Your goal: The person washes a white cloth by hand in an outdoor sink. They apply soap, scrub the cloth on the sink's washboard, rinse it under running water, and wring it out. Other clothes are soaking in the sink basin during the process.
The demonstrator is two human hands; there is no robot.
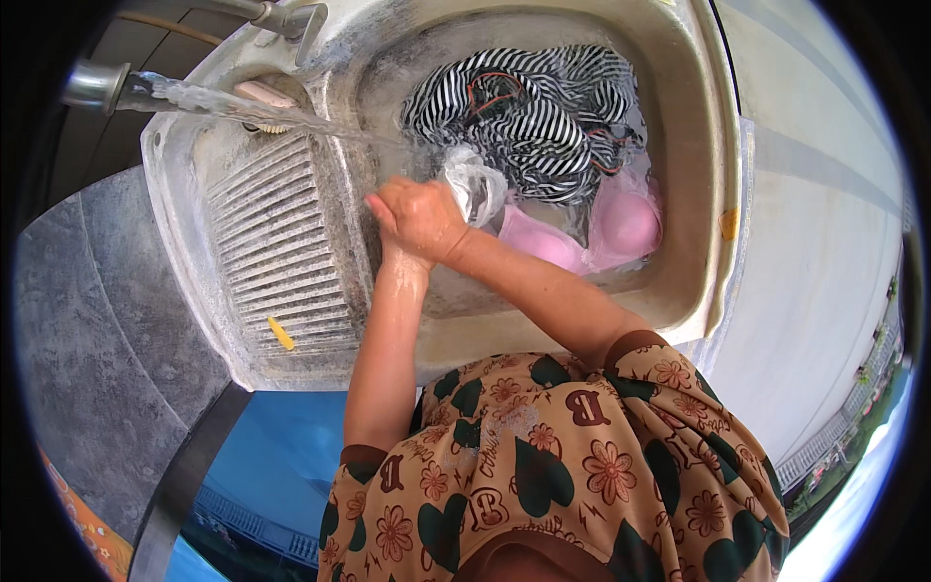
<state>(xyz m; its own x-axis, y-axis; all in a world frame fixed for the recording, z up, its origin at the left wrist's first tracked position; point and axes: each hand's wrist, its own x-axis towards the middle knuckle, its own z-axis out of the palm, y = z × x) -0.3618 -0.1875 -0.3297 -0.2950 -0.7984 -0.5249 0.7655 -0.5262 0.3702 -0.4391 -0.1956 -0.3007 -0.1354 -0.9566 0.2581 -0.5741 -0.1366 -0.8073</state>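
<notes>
Over a wet stone-like laundry sink [684,182], both hands are pressed together around a bunched white cloth [476,185]. My right hand [425,214] lies on top with its fingers curled in. Beneath it, my left hand [396,244] is mostly covered. The cloth's loose part sticks out on the right side of the hands. Water from a metal faucet [94,86] streams past the hands into the basin. A black-and-white striped garment [545,131] with thin red trim lies in the water. Below it, at the basin's near right, rests a pink bra [625,218].
Left of the basin is a ribbed washboard [280,247] with a small yellow object [280,333] on it. A pinkish scrub brush [265,94] sits in the hollow above. A second tap [291,22] stands at the rim. A grey surface [109,291] borders the sink's left.
</notes>
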